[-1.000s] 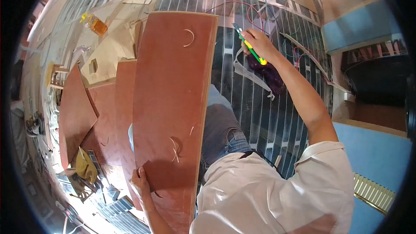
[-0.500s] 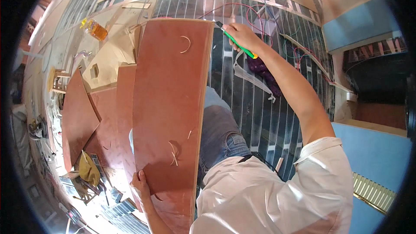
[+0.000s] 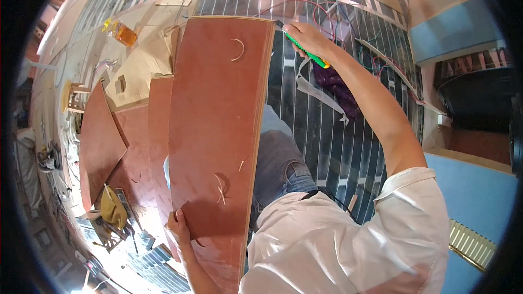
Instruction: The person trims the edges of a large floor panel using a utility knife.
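Note:
A long reddish-brown board (image 3: 215, 109) lies lengthwise in front of me, across my leg. My left hand (image 3: 178, 228) grips its left edge near the close end, fingers curled over the top face. In my right hand (image 3: 310, 41) is a green utility knife (image 3: 311, 56) with a yellow end. Its blade tip meets the board's far right corner; whether it bites into the edge I cannot tell. Several thin curled shavings (image 3: 220, 188) rest on the board.
More brown boards (image 3: 101, 147) lie to the left, beside an olive cloth pouch (image 3: 113, 208). A bottle of amber liquid (image 3: 120, 32) stands at the far left. Black striped sheeting (image 3: 327, 147) covers the floor on the right, with a dark purple cloth (image 3: 335, 87) and blue panels (image 3: 468, 196) there.
The board and surroundings sit slightly shifted in the picture. The knife stays at the board's far right corner, and my left hand keeps its hold on the left edge.

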Demonstrator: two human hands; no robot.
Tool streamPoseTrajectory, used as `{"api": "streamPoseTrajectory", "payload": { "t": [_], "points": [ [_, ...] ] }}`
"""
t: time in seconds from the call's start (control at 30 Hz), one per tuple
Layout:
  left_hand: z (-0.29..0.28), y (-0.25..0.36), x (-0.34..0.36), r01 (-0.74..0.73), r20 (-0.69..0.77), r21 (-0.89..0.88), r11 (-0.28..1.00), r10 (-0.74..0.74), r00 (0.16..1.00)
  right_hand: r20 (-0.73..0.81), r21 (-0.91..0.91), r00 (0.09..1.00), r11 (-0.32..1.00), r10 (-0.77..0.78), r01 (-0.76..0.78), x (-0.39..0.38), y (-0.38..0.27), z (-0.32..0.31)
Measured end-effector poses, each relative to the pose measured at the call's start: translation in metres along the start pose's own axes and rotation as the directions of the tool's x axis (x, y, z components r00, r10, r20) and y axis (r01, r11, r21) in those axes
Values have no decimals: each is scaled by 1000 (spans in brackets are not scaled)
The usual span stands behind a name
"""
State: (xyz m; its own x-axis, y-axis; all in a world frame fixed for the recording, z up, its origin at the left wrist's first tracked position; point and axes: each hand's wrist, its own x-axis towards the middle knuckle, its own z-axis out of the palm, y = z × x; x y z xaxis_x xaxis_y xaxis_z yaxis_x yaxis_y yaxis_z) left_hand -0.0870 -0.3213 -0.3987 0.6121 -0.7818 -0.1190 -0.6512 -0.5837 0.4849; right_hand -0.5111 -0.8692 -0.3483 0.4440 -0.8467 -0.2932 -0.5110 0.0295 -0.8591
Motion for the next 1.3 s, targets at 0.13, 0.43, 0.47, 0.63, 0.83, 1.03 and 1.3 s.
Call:
{"api": "streamPoseTrajectory", "payload": {
  "t": [0.13,0.43,0.47,0.63,0.83,1.03,1.3],
  "points": [
    [-2,0,1,-16,0,-5,1000,16,1000,-1,-23,999,998,-54,54,-7,8,2],
    [-10,16,5,-15,33,26,1000,14,999,-185,-173,982,985,-47,14,-14,14,11],
    [-10,19,5,-3,46,51,999,1,999,-160,-137,985,990,-63,42,-14,17,10],
    [-9,21,3,-17,30,32,999,16,999,-94,-27,994,998,-54,51,-11,21,6],
    [-9,30,3,-17,19,54,998,16,1000,-35,-30,997,997,-69,68,-10,22,-2],
    [-8,22,4,3,30,71,997,-6,1000,-61,-92,998,996,-30,24,-22,15,13],
    [-6,12,3,-10,24,74,997,8,1000,-38,-49,998,998,45,-46,-54,16,36]
  ]
}}
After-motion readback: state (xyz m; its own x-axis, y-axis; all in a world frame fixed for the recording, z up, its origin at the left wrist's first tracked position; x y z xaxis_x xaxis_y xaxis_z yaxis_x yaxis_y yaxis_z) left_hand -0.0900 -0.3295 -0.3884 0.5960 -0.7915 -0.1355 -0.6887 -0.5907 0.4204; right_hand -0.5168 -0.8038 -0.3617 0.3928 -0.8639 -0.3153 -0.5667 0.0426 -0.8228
